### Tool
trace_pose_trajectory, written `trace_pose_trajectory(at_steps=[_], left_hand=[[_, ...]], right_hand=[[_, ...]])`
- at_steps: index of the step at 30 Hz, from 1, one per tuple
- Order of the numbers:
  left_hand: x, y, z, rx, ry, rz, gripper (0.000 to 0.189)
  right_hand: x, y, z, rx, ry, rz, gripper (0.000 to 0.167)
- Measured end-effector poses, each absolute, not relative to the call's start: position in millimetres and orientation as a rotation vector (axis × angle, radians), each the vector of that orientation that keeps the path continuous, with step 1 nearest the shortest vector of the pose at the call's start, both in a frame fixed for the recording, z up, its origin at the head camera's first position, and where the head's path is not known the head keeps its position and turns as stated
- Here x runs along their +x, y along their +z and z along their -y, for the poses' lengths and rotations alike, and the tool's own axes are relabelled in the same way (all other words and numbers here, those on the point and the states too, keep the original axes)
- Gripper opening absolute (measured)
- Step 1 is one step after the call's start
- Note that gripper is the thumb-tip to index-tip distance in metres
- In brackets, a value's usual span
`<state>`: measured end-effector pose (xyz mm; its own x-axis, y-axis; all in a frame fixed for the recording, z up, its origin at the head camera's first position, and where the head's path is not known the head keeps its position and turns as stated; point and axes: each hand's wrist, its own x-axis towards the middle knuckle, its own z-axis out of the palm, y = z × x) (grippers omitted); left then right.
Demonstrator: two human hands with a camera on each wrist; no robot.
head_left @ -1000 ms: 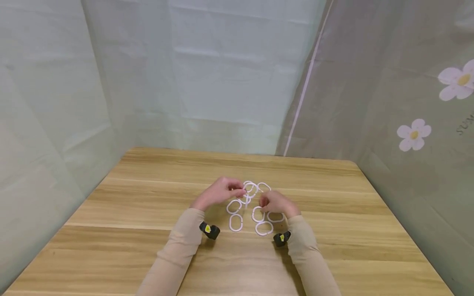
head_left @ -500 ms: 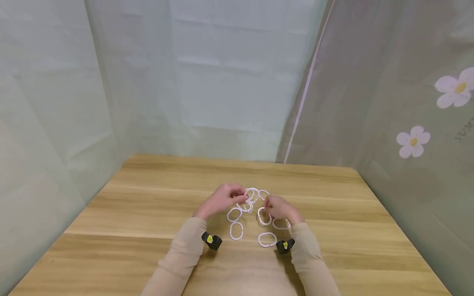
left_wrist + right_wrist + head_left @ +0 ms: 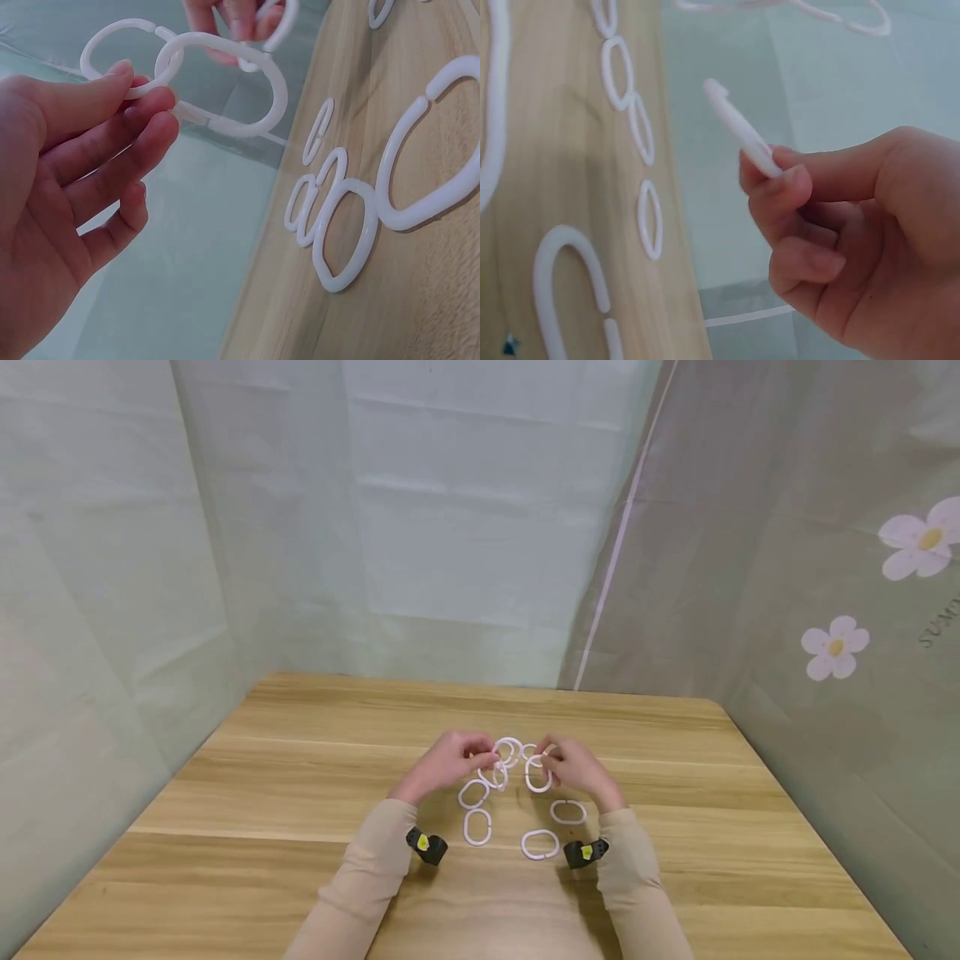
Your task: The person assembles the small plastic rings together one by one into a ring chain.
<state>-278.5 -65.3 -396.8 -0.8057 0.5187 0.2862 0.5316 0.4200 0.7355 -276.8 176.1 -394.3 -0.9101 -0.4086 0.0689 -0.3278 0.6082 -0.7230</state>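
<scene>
Between thumb and fingers, my left hand (image 3: 90,150) pinches a white plastic C-shaped link (image 3: 101,34), held above the table. A second white link (image 3: 281,101) is looped through it and hangs out towards the right. My right hand (image 3: 900,232) pinches a single white link (image 3: 739,127) by one end between thumb and index finger, its other fingers curled. In the head view that link (image 3: 527,774) is upright, a short way right of the left hand's pair. Each link has a small gap in its oval.
Several loose white links lie on the wooden table (image 3: 300,793): one link (image 3: 540,858) near the front, another link (image 3: 567,823) by the right wrist, and a link (image 3: 467,828) below the left hand. Pale curtains (image 3: 465,527) stand behind and beside the table.
My right hand has picked a link up from the table on the right and raised it away from me, beside the left hand's pair. My left hand has stayed nearly still.
</scene>
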Motion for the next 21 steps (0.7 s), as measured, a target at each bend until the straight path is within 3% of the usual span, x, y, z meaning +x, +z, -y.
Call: trace_pose_trajectory(at_steps=[21], left_hand=[[-281.2, -398.9, 69.7, -0.956, -1.309, 2.649, 0.008]], right_hand=[[-276.3, -383.3, -178.8, -0.499, -1.640, -2.389, 0.023]])
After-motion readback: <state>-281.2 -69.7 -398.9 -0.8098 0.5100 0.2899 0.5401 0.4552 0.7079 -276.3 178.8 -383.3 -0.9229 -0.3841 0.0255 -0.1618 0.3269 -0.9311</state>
